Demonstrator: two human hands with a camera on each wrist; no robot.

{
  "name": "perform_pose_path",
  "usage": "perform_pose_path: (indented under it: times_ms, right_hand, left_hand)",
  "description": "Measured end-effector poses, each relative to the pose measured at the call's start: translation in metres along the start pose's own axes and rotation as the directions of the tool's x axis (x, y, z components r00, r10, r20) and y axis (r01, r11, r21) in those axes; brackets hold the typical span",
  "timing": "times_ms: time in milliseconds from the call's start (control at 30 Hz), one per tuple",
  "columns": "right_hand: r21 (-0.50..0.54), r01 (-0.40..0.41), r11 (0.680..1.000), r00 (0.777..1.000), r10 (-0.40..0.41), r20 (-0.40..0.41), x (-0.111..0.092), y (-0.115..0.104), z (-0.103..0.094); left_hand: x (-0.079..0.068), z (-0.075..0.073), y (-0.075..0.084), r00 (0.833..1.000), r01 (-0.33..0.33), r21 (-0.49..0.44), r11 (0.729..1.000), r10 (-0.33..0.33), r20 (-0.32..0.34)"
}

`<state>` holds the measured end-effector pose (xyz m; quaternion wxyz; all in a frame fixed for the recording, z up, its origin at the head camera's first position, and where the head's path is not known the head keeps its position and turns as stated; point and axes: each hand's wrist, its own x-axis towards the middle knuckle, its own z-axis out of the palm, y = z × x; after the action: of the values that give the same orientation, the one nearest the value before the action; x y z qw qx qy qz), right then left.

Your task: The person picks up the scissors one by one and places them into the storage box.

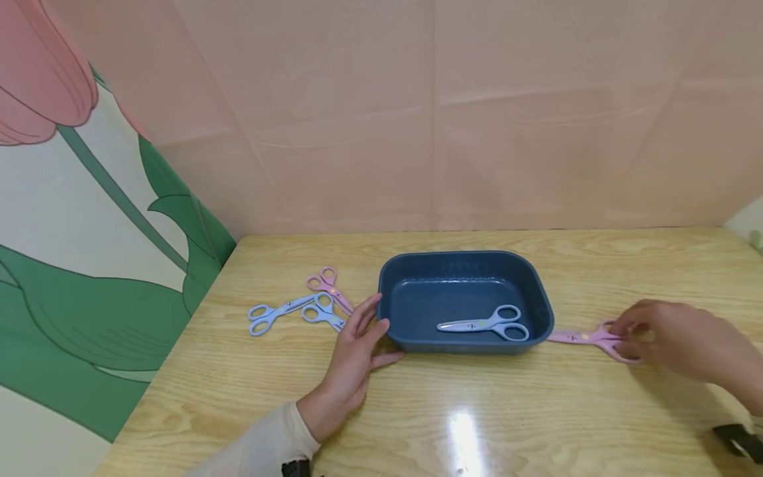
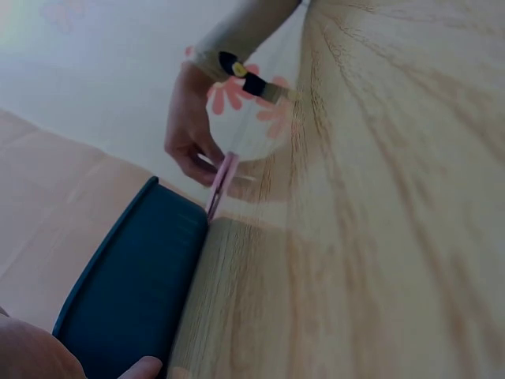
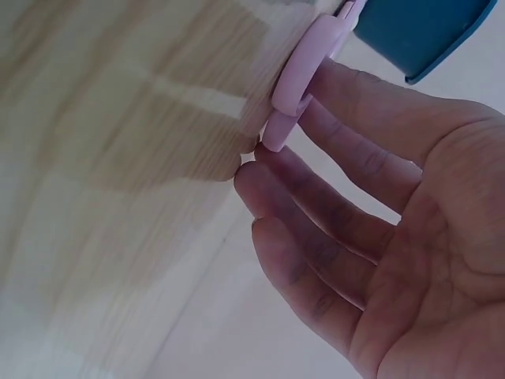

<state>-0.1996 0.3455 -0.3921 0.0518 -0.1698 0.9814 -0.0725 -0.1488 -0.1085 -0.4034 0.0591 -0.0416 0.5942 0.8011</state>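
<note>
A dark blue rectangular tray (image 1: 465, 348) stands on the table with a pair of light blue scissors (image 1: 490, 324) lying inside it. Against the tray's left wall rest the extended fingers of my left hand (image 1: 348, 361), its thumb by the front lower edge. On the other side, my right hand (image 1: 685, 341) pinches the handle loops of pink scissors (image 1: 575, 337), whose blades point left toward the tray's front right corner. The right wrist view shows the pink handle (image 3: 304, 67) close up at the thumb and fingertips, with the remaining fingers loosely bent.
Left of the tray, two blue scissors (image 1: 275, 315) (image 1: 322, 313) and one pink pair (image 1: 330, 289) lie close together on the wood-grain table (image 1: 507, 411). Pinkish sheeting (image 1: 417, 132) covers the wall behind; a flower mural (image 1: 101, 265) stands at the left.
</note>
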Motion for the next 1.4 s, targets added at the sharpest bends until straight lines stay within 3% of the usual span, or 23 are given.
perform_pose_path:
  times_ms: [533, 833, 1233, 1400]
  right_hand:
    - [-0.021, 0.016, 1.000, 1.000, -0.016, -0.007, 0.0018, -0.0042, 0.0054]
    - [0.011, 0.015, 1.000, 1.000, -0.015, -0.024, 0.0015, -0.0083, -0.0011]
    - [0.067, 0.058, 0.996, 0.988, -0.048, -0.147, 0.0004, -0.0078, -0.0009]
    - [0.031, 0.125, 0.992, 0.946, -0.110, -0.306, -0.0003, -0.0064, -0.0016]
  left_hand:
    - [0.0001, 0.0001, 0.0010, 1.000, 0.007, 0.005, 1.000, -0.007, -0.011]
    - [0.0004, -0.0005, 0.0003, 1.000, 0.004, 0.009, 1.000, -0.004, -0.004]
    - [0.0012, 0.0004, 0.0004, 1.000, 0.011, 0.008, 1.000, -0.011, -0.011]
    - [0.0011, 0.0005, 0.0005, 1.000, 0.010, 0.013, 1.000, -0.010, -0.010]
